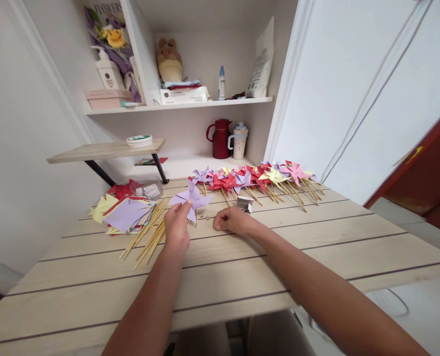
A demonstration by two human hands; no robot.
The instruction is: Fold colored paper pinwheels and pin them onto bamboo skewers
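My left hand (177, 223) pinches a light purple paper pinwheel (193, 199) near its centre, its blades spread above the table. My right hand (231, 220) rests low over the tabletop with its fingers curled together; whatever they hold, if anything, is hidden. Between my hands lie a few tiny metallic bits (204, 216), too small to name. A small open box (245, 203) stands just behind my right hand. Loose wooden sticks (151, 241) lie to the left of and partly beneath my left hand.
Finished pinwheels on sticks (257, 179) lie in a row at the back right. Coloured paper sheets (125, 215) and a clear plastic container (149, 190) are at the left, near a small raised shelf (104, 152). A red jug (220, 141) and a cup (239, 142) stand behind.
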